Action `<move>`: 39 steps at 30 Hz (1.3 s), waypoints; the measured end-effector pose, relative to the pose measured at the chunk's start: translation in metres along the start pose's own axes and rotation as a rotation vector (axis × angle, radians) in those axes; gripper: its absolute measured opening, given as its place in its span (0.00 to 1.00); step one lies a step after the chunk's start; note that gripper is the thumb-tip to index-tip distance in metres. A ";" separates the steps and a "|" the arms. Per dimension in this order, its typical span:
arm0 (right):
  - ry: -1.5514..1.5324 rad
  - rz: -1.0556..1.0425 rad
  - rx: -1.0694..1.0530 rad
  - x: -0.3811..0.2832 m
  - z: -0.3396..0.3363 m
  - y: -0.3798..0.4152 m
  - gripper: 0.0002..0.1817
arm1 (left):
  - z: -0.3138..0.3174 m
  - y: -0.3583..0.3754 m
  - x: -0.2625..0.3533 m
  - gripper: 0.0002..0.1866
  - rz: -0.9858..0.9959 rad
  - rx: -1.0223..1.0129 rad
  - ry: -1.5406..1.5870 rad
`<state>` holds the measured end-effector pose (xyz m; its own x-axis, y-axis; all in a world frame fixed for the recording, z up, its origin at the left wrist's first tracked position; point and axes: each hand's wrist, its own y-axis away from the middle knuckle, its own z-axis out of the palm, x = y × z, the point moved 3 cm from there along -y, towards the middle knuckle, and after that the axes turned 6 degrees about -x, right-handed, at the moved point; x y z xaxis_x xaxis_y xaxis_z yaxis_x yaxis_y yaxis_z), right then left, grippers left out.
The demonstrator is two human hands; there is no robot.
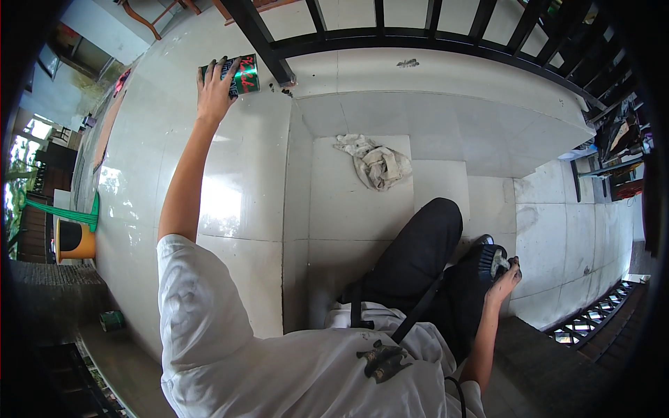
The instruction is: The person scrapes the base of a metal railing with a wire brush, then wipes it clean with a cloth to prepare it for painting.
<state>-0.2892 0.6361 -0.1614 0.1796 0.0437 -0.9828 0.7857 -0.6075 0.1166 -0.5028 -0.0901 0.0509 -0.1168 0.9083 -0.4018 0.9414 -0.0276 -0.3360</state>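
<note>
My left hand (214, 94), its fingertips darkened, is wrapped over a green and black can (245, 75) with red lettering, which lies on its side on the tiled floor close to the foot of a black railing. My right hand (507, 277) holds a brush (491, 262) with dark bristles beside my right leg, near my shoe. A crumpled, stained whitish rag (380, 164) rests on the lower tiles in front of my knees.
Black railing (418, 36) runs across the top above a tiled ledge (446, 118). At the left stand a yellow and black bucket (75, 240) and a green-handled thing (63, 211). Another green can (111, 320) is at lower left. Assorted items lie at the right.
</note>
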 end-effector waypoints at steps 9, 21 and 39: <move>0.026 -0.022 -0.020 -0.008 0.020 0.002 0.25 | -0.007 -0.005 0.002 0.51 0.005 0.023 0.020; 0.200 -0.027 -0.066 -0.012 0.028 0.005 0.27 | -0.003 -0.012 0.006 0.53 0.002 -0.009 -0.003; 0.132 -0.155 -0.037 0.004 0.041 0.003 0.22 | -0.005 -0.018 0.012 0.51 0.009 -0.044 -0.016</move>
<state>-0.3101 0.6022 -0.1706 0.1288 0.2399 -0.9622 0.8307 -0.5560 -0.0274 -0.5199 -0.0771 0.0564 -0.1126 0.9012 -0.4184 0.9555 -0.0173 -0.2944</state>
